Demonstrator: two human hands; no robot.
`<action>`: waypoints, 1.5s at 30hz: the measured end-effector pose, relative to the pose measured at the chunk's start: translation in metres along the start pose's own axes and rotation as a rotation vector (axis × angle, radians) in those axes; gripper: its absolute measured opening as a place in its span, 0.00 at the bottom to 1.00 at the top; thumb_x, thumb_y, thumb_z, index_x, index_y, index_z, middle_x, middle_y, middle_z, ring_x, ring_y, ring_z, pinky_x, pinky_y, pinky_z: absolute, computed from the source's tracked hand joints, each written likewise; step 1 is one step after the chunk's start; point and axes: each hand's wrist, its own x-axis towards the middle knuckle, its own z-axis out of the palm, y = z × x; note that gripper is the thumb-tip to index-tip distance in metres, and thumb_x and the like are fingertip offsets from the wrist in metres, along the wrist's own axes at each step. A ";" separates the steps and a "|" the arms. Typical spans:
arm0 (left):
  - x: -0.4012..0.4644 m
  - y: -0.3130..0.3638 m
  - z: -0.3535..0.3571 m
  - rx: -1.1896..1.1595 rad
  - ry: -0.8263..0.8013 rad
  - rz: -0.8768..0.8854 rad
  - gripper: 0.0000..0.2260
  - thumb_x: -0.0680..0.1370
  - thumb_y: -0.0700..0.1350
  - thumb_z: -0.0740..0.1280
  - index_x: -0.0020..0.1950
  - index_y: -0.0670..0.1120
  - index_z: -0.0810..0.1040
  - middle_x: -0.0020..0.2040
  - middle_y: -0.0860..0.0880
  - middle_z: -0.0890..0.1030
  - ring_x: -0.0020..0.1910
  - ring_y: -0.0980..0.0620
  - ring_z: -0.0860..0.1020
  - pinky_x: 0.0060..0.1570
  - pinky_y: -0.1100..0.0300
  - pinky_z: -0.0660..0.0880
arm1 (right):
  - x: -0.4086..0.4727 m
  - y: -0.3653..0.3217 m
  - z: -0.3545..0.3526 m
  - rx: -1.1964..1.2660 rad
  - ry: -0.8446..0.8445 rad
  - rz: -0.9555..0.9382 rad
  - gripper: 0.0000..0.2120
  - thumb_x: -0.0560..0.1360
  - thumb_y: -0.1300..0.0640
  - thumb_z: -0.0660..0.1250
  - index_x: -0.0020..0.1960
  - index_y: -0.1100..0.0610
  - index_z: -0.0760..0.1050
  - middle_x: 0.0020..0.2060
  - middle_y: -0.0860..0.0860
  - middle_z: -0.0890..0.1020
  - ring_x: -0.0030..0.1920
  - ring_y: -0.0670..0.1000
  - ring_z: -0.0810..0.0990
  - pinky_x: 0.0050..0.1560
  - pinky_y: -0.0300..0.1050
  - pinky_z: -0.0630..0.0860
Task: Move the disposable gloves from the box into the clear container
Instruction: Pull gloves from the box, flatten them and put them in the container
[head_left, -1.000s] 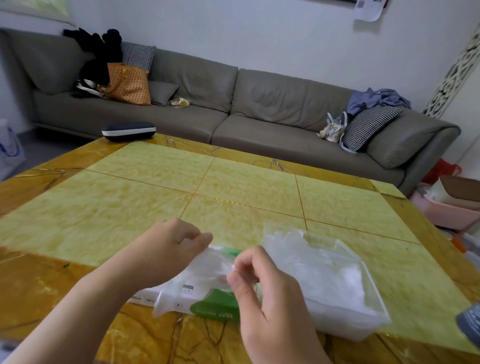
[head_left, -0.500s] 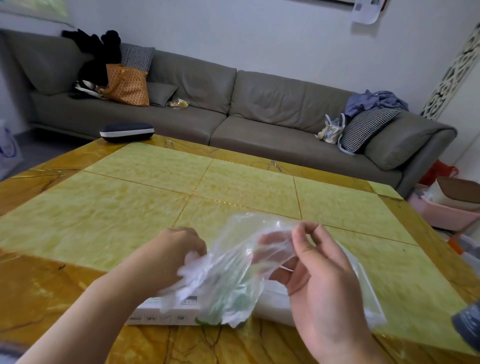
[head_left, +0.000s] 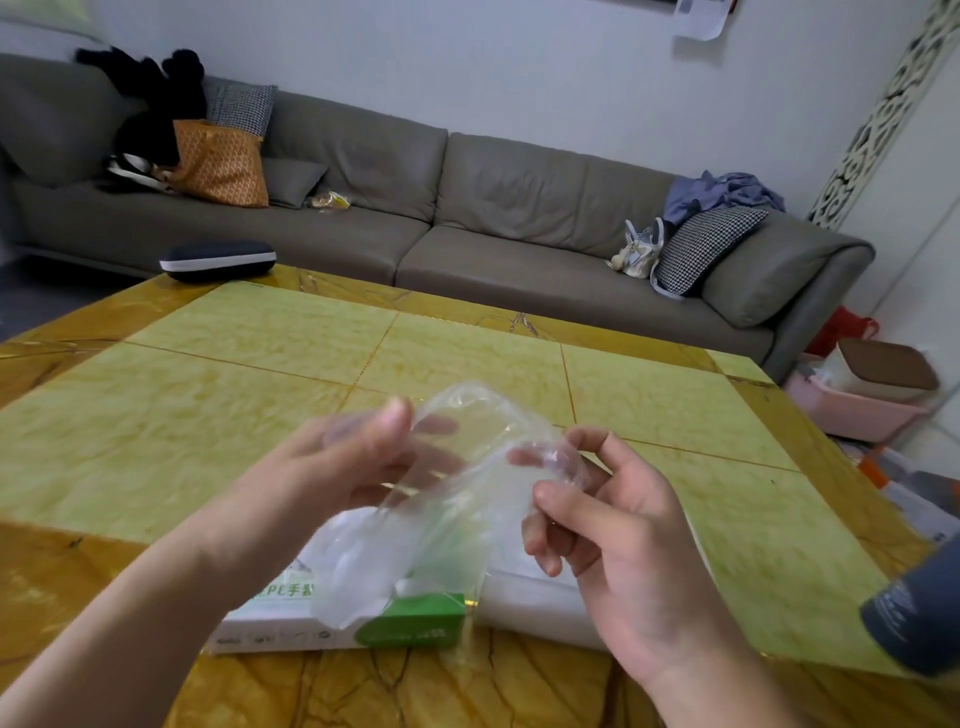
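Head view: both hands are up over the table (head_left: 208, 415), with one glove (head_left: 457, 478) stretched between them.
Left hand (head_left: 343, 467): thumb and fingers pinch one end of the glove.
Right hand (head_left: 613, 530): fingertips pinch the other end, likely to pull it flat.
Box (head_left: 410, 621): right under the fingers, more gloves poking out.
Clear container (head_left: 530, 597): just below the right fingers, mostly hidden.
Room: lots of bare table past the fingers; the near table edge is close.
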 end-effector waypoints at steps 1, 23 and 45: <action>0.000 0.000 0.005 0.087 0.046 0.011 0.21 0.78 0.65 0.66 0.61 0.53 0.84 0.56 0.51 0.86 0.56 0.52 0.84 0.60 0.51 0.78 | 0.000 0.001 0.000 -0.007 -0.010 0.003 0.17 0.74 0.76 0.67 0.58 0.62 0.71 0.52 0.62 0.86 0.28 0.57 0.77 0.26 0.44 0.70; 0.009 -0.003 0.016 -0.020 0.373 -0.101 0.05 0.76 0.44 0.73 0.48 0.44 0.86 0.41 0.42 0.85 0.30 0.49 0.75 0.35 0.53 0.73 | 0.023 -0.033 -0.086 -0.110 0.428 0.011 0.09 0.68 0.60 0.76 0.47 0.57 0.80 0.34 0.49 0.76 0.28 0.45 0.70 0.25 0.36 0.66; 0.093 -0.022 0.133 1.181 -0.157 -0.121 0.21 0.81 0.60 0.65 0.73 0.61 0.68 0.59 0.57 0.78 0.57 0.53 0.78 0.55 0.55 0.77 | 0.026 0.007 -0.121 -1.210 0.461 0.062 0.10 0.78 0.55 0.73 0.50 0.49 0.71 0.44 0.50 0.80 0.37 0.49 0.81 0.35 0.47 0.80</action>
